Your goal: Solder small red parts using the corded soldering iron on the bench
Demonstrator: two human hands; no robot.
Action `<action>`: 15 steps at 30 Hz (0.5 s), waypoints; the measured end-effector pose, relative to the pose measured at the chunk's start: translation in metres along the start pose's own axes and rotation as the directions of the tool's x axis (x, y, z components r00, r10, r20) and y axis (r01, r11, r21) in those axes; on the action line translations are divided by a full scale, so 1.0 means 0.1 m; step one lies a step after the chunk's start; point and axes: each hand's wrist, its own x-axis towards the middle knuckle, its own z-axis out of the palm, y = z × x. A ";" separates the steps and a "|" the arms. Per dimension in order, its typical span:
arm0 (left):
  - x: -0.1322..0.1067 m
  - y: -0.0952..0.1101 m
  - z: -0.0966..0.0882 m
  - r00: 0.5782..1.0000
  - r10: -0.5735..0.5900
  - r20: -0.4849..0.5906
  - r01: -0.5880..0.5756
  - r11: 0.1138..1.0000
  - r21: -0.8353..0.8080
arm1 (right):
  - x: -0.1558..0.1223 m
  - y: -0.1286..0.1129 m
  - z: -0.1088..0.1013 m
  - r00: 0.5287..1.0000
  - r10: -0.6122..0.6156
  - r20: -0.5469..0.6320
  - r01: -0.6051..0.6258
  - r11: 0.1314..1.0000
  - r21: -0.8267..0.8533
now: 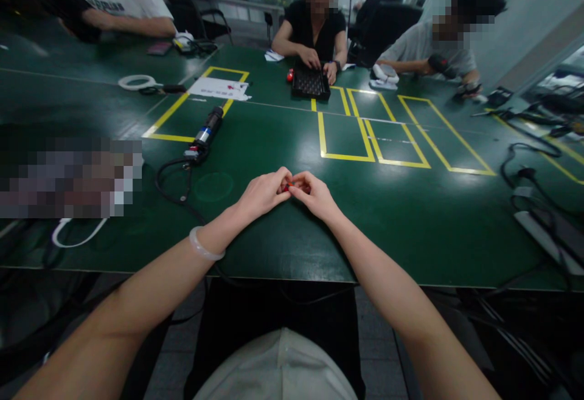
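My left hand (269, 191) and my right hand (314, 192) meet above the green table (278, 248), fingertips pressed together. Between them is a small red piece (286, 188), mostly covered by my fingers, so its kind does not show. Both hands are closed around it. A pale bangle (204, 244) circles my left wrist. To the left of my hands a black cylindrical tool (209, 129) with a cable lies on the table.
Yellow tape rectangles (349, 158) mark the tabletop. Across the table a person handles a black divided tray (311, 84). A white sheet (219, 88) and a white ring-shaped item (137, 82) lie at left. Black cables (524, 172) run along the right side.
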 end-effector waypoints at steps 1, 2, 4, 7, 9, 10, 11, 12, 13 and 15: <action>0.00 0.01 0.00 1.000 0.019 -0.001 -0.019 1.000 0.021 | 0.00 0.00 0.00 1.000 0.010 0.001 -0.010 1.000 0.025; -0.01 0.02 0.01 0.999 0.032 -0.002 -0.032 0.999 0.029 | 0.01 0.01 0.01 1.000 0.023 -0.001 -0.023 0.998 0.056; -0.01 0.05 0.00 0.999 0.046 -0.010 -0.046 0.999 -0.006 | 0.02 0.01 0.00 0.998 0.067 -0.005 -0.065 0.989 0.134; 0.00 0.09 -0.02 0.998 0.038 -0.045 -0.044 0.988 -0.147 | 0.04 -0.01 -0.03 0.989 0.145 0.006 -0.142 0.958 0.248; 0.01 0.10 -0.04 0.997 0.031 -0.067 -0.045 0.974 -0.221 | 0.05 -0.03 -0.05 0.984 0.179 0.019 -0.177 0.937 0.302; 0.02 0.11 -0.05 0.997 0.028 -0.074 -0.045 0.970 -0.241 | 0.06 -0.03 -0.05 0.982 0.190 0.021 -0.186 0.928 0.322; 0.02 0.11 -0.06 0.997 0.025 -0.078 -0.044 0.967 -0.251 | 0.06 -0.04 -0.06 0.980 0.197 0.021 -0.192 0.921 0.338; 0.02 0.11 -0.06 0.997 0.021 -0.080 -0.041 0.966 -0.257 | 0.05 -0.05 -0.06 0.979 0.201 0.020 -0.195 0.917 0.349; 0.02 0.10 -0.07 0.996 0.018 -0.083 -0.039 0.965 -0.261 | 0.05 -0.06 -0.07 0.979 0.203 0.022 -0.197 0.914 0.354; 0.02 0.09 -0.06 0.996 0.017 -0.091 -0.041 0.962 -0.271 | 0.04 -0.07 -0.08 0.979 0.202 0.025 -0.197 0.914 0.356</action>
